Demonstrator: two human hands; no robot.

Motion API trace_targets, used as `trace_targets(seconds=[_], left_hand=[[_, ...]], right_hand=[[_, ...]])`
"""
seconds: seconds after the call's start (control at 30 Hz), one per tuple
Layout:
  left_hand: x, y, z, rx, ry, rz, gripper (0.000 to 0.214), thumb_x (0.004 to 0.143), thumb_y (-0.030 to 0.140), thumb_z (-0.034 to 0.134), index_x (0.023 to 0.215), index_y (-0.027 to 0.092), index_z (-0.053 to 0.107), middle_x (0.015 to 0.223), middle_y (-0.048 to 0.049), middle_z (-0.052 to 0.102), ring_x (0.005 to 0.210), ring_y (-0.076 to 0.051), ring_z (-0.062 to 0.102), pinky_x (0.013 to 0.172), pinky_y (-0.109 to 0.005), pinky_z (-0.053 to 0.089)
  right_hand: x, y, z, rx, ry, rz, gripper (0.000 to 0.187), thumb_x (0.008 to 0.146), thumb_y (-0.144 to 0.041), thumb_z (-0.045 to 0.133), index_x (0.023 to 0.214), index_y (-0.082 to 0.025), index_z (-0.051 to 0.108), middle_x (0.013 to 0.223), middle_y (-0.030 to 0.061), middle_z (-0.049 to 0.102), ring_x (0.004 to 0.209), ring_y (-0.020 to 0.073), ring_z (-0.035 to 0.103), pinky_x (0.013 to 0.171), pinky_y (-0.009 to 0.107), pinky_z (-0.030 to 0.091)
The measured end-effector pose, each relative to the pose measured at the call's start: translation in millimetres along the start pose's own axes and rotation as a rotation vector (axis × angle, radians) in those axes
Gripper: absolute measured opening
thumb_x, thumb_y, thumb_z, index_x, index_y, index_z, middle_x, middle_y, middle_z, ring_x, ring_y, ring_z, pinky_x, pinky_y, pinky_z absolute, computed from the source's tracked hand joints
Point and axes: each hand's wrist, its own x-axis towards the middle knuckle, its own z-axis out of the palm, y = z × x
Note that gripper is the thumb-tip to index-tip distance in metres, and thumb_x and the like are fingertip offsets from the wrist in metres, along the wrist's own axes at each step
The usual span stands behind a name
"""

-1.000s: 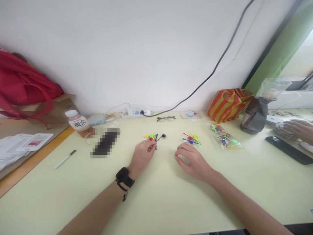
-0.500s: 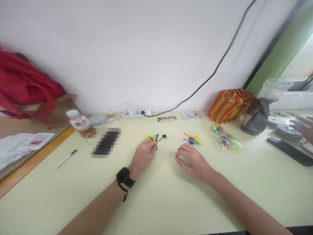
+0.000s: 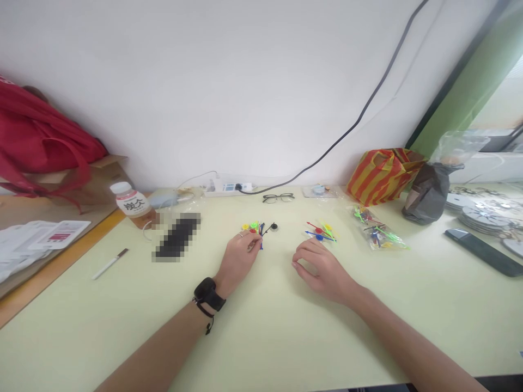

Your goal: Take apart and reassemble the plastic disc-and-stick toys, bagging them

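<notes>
My left hand (image 3: 237, 258) is closed in a pinch on a black plastic arrow spinner (image 3: 274, 226), whose round hub sticks out to the right of the fingertips. Yellow, green, red and blue spinners (image 3: 253, 226) lie just beyond those fingers, partly hidden by them. My right hand (image 3: 322, 269) rests on the table with its fingers curled in towards the thumb, and nothing shows between them. Directly beyond its knuckles lie a red arrow spinner (image 3: 318, 230), a blue one (image 3: 320, 237) and yellow-green ones (image 3: 329, 230); the hand covers part of this group.
A clear bag of spinners (image 3: 378, 231), a black phone (image 3: 484, 251) and stacked discs (image 3: 484, 218) are on the right. Glasses (image 3: 278, 198) and a power strip (image 3: 229, 188) lie near the wall. Leftward are a bottle (image 3: 133, 204), a marker (image 3: 110, 264) and a blurred-out dark patch (image 3: 177, 238).
Another person's hand at the right edge, over the discs, is gone from view. The black spinner's hub has tilted slightly in my left fingers. My right hand has stayed in place.
</notes>
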Motion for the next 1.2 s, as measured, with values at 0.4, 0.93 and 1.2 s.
trace_targets(seconds=[0.4,0.93,1.2], left_hand=[[-1,-6,3.6,0.000,-0.022,-0.006,0.013,0.094,0.015,0.064,0.094,0.022,0.074,0.097,-0.0037,0.075,0.090,-0.021,0.070,0.084,-0.036,0.056],[-2,4,-8.5,0.252,0.053,0.103,0.024,0.102,0.018,0.054,0.113,0.024,0.074,0.101,-0.0054,0.071,0.093,-0.024,0.061,0.080,-0.038,0.052],[0,1,-3.8,0.207,0.071,0.075,0.015,0.097,0.021,0.064,0.100,0.027,0.077,0.101,-0.0025,0.077,0.091,-0.025,0.064,0.079,-0.039,0.053]], right_hand=[[-1,2,1,-0.003,-0.004,-0.002,0.011,0.098,-0.013,0.056,0.095,-0.023,0.061,0.094,0.0065,0.067,0.091,0.0232,0.059,0.084,0.040,0.049],[0,2,0,-0.001,-0.012,0.002,0.011,0.098,-0.015,0.055,0.094,-0.022,0.061,0.093,0.0073,0.067,0.091,0.0235,0.060,0.083,0.041,0.050],[0,1,-1,-0.011,-0.026,0.004,0.012,0.098,-0.015,0.054,0.093,-0.023,0.062,0.093,0.0077,0.067,0.090,0.0239,0.060,0.082,0.041,0.050]])
